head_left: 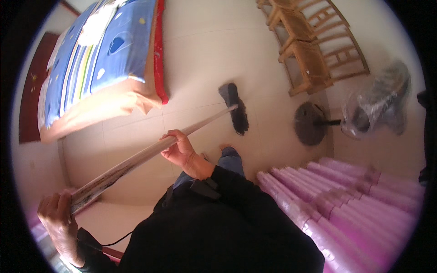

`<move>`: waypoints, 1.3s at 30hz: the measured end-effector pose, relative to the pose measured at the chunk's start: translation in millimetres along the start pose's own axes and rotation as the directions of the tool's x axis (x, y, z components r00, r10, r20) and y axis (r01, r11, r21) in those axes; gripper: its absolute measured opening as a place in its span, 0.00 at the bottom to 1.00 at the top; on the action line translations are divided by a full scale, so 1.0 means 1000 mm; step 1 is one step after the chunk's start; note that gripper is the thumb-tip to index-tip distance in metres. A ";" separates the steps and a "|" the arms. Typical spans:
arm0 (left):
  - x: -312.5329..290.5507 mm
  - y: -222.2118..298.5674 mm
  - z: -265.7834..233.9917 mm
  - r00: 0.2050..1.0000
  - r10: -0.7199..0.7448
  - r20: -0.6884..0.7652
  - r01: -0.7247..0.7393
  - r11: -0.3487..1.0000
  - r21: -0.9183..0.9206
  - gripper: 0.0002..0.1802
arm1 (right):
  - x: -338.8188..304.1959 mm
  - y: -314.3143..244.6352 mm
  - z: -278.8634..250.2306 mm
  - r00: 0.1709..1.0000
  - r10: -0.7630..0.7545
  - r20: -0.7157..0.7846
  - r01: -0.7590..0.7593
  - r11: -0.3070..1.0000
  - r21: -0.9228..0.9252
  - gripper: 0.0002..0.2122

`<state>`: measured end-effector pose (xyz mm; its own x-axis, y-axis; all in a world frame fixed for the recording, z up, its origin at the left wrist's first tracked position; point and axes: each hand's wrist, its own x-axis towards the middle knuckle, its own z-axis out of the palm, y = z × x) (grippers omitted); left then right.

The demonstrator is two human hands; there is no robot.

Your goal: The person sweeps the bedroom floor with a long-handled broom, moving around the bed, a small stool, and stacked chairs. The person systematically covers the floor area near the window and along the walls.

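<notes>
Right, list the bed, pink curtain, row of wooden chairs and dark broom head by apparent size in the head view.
1. Bed and pink curtain: unsure which is larger; the curtain looks nearer the camera
2. Row of wooden chairs
3. Dark broom head

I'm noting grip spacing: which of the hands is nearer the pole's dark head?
The right hand, partway along the pole; the left hand grips its opposite end.

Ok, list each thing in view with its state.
Broom, tilted, head end lowest
Left hand, closed around the broom's upper end
Right hand, closed around the broom farther down
Blue bedspread, spread out
Wooden chairs, upright in a row
Round-based stand, upright
Clear plastic, draped over the stand's top
Pink curtain, hanging in folds
</notes>
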<state>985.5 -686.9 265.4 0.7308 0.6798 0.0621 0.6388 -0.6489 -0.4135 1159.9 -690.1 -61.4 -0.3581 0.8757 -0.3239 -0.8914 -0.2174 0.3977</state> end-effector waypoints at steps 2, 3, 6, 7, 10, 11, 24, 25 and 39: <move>-0.009 0.007 -0.001 0.998 -0.067 0.017 0.067 0.998 -0.013 0.07 | -0.006 -0.008 0.005 1.000 0.009 0.008 -0.009 1.000 -0.027 0.05; -0.010 0.010 0.001 0.996 -0.091 0.014 0.092 0.990 -0.103 0.08 | -0.011 -0.013 0.007 1.000 -0.002 -0.009 0.002 0.999 -0.037 0.05; -0.005 0.023 0.006 0.996 -0.083 0.029 0.088 0.971 -0.223 0.07 | -0.035 -0.036 0.006 1.000 0.013 -0.009 -0.014 0.991 -0.133 0.05; -0.001 0.028 0.007 0.987 -0.118 0.111 0.146 0.946 -0.288 0.07 | -0.045 -0.047 0.003 0.998 0.005 -0.056 -0.015 0.986 -0.163 0.06; 0.025 0.054 0.030 0.987 -0.075 0.142 0.124 0.917 -0.380 0.06 | -0.079 -0.087 -0.013 0.980 -0.042 -0.196 0.015 0.991 -0.137 0.06; 0.035 0.063 0.041 0.979 -0.004 0.202 0.092 0.898 -0.431 0.06 | -0.091 -0.102 -0.022 0.981 -0.053 -0.185 0.033 0.993 -0.110 0.06; 0.041 0.112 0.040 0.891 -0.258 0.374 0.335 0.929 -0.158 0.05 | -0.072 -0.141 -0.067 0.935 0.218 -0.279 -0.273 0.946 -0.174 0.05; 0.033 0.112 0.029 0.881 -0.320 0.349 0.387 0.911 -0.142 0.06 | -0.061 -0.134 -0.060 0.923 0.258 -0.286 -0.326 0.919 -0.224 0.05; -0.153 0.095 -0.011 0.517 -0.805 0.290 0.853 0.513 -0.098 0.08 | -0.007 0.031 -0.015 0.780 0.496 -0.382 -0.617 0.714 -0.332 0.07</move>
<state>937.2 -856.6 226.3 -0.2061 0.9732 0.1016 0.9744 0.2137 -0.0705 1130.9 -709.8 -59.9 -0.8274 0.4103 -0.3836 -0.5078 -0.8383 0.1985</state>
